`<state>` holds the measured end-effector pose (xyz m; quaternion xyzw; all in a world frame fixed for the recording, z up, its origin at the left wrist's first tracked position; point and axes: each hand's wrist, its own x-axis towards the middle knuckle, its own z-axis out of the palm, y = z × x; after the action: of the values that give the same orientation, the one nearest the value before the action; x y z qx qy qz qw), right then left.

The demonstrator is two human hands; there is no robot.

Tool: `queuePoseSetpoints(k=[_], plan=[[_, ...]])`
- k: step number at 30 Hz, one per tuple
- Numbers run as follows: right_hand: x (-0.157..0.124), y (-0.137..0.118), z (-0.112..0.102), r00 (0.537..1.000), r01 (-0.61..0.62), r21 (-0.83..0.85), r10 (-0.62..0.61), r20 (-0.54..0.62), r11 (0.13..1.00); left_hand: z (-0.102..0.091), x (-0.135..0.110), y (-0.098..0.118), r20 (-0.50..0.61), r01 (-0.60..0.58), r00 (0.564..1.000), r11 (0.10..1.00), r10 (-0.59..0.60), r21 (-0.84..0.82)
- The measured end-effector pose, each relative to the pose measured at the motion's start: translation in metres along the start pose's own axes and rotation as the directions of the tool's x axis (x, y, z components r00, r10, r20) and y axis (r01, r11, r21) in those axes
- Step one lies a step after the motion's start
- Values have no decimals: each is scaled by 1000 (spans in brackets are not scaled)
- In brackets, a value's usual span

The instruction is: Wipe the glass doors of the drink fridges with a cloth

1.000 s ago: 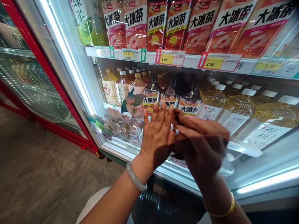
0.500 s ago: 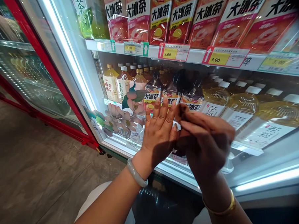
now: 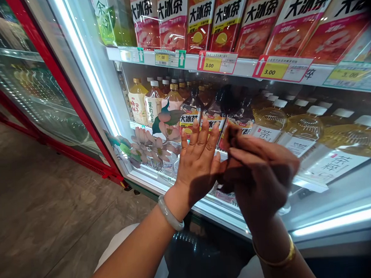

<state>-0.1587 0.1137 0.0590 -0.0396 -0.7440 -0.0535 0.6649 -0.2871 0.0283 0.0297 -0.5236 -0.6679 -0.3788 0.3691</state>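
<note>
My left hand (image 3: 196,161) lies with spread fingers against the glass door (image 3: 158,177) of a drinks cooler. A pale bangle circles that wrist. Just to its right, my right hand (image 3: 263,168) is closed on a dark cloth (image 3: 233,137), bunched up at the glass; its lower edge shows below the fingers, and much of it is in shadow. A gold bracelet is on the right wrist. Left of my hands, a pink flower decal (image 3: 157,148) with green leaves is stuck on the glass.
Behind the glass, upright drink cartons (image 3: 199,23) line the upper shelf, with price tags (image 3: 217,63) along its edge. Bottles (image 3: 304,125) fill the shelf below. A red-framed door (image 3: 63,95) stands at the left, above the grey floor (image 3: 69,226).
My right hand has moved slightly to the right with the cloth. My left hand stays on the glass in nearly the same place.
</note>
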Motion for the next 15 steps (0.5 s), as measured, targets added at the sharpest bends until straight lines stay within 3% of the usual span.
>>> queuePoseSetpoints(k=[4,11,15], plan=[[7,10,-7,989,-68,-42,62,-134,997,-2,1,0,16,-16,1000,1000,16,4],[-9,-9,10,997,47,-34,-45,60,998,1,0,-2,-13,-11,1000,1000,11,-23],[1,6,-3,998,30,-18,-31,-51,999,-3,2,-5,0,6,1000,1000,-6,-4]])
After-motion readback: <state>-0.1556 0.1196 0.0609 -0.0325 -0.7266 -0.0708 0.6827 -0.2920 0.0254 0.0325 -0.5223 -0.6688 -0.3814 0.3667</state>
